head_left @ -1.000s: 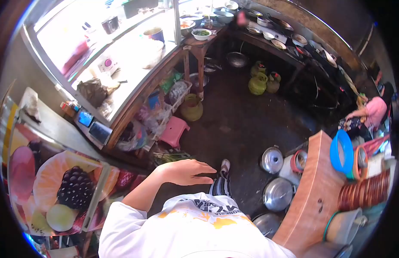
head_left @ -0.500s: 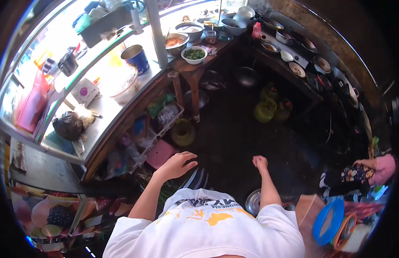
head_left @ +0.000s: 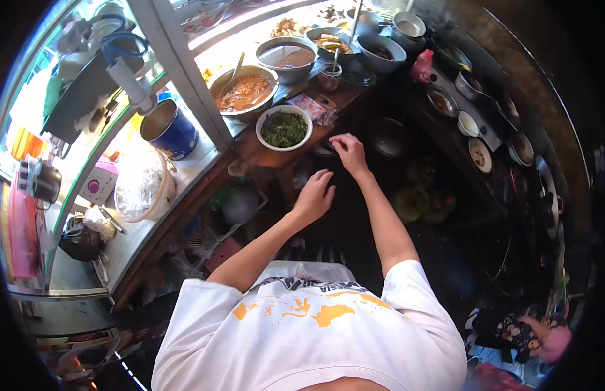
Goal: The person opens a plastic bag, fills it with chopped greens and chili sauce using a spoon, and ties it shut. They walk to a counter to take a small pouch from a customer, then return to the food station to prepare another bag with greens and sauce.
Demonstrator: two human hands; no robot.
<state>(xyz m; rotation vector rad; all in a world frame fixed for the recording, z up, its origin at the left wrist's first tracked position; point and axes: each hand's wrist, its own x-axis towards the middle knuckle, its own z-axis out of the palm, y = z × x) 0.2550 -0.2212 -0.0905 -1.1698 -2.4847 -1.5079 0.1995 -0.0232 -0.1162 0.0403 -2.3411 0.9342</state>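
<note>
My left hand [head_left: 315, 197] is in mid-air in front of my shirt, fingers apart and holding nothing. Ahead and to its right, my right hand [head_left: 349, 153] reaches toward the counter, fingers curled together; whether something small is in them is hidden. Nearest to both hands is a white bowl of chopped green leaves [head_left: 284, 128] on the wooden counter [head_left: 253, 153]. Behind it stand a metal basin of orange-red food with a spoon [head_left: 245, 93] and a basin of brown sauce [head_left: 287, 57]. A patterned plastic packet [head_left: 313, 109] lies beside the bowl. Neither hand touches these.
A glass display case [head_left: 178, 65] on the left holds a blue tin [head_left: 172, 133] and a tub covered with clear plastic [head_left: 143, 186]. A spice jar [head_left: 330, 78] stands at the back. Green gas cylinders [head_left: 410, 202] are under the right bench with pans. A person in pink [head_left: 553, 342] is lower right.
I have moved closer to the counter, so the bowls appear larger. Both hands have risen forward, the right one swinging left toward the bowl of greens.
</note>
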